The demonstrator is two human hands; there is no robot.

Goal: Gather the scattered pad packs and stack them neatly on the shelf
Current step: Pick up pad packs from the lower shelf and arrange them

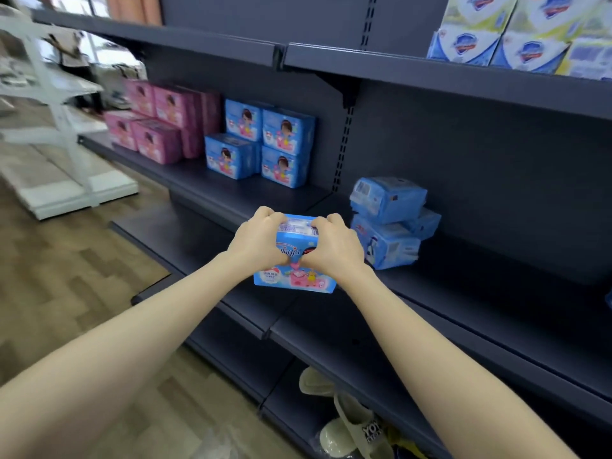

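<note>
Head view. Both arms reach forward to the dark middle shelf (480,293). The left hand (256,241) and right hand (334,246) together grasp one blue pad pack (294,276), fingers curled over its top edge and thumbs pressed on its printed front face. The pack stands upright over the front part of the middle shelf; whether its base touches the board cannot be told.

On the middle shelf, toward its back panel, lies a loose pile of blue packs (387,223), tilted and overlapping, apart from the held pack. Toward the left end of the shelf stand stacked blue packs (265,144), two high, faces outward. At the far left end sit pink packs (159,124), also stacked.

Above the middle shelf, on the next board up, stand blue-and-white cartons (516,31). Below the middle shelf, on a lower board, lie pale slippers (351,422). Beyond the shelf's left end stand a white rack (56,104) and wood-pattern floor (66,276).
</note>
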